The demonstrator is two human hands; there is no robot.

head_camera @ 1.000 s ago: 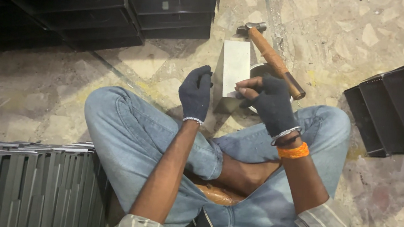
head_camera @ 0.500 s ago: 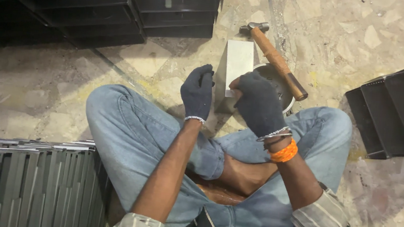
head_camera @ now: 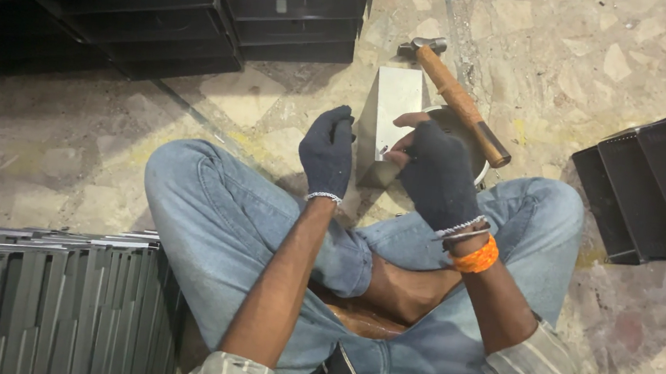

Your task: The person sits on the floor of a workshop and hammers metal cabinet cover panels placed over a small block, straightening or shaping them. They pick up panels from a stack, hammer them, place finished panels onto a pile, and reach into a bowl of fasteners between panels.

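Fingers on my right hand [head_camera: 436, 173] have loosened since a second ago, thumb and forefinger pinching something tiny I can't make out. Left hand [head_camera: 327, 149] hangs slack, holding nothing. The metal block [head_camera: 388, 114] sits just beyond, hammer [head_camera: 457, 101] untouched beside it.

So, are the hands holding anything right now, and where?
Left hand holds nothing visible. Right hand seems to pinch something small at its fingertips; what it is cannot be told. Hammer lies untouched.

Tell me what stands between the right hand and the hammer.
Nothing visible does. The hammer lies on the floor just beyond the right hand, its handle slanting past the bare fingertips. The metal block stands left of that gap, between the two hands, not in it.
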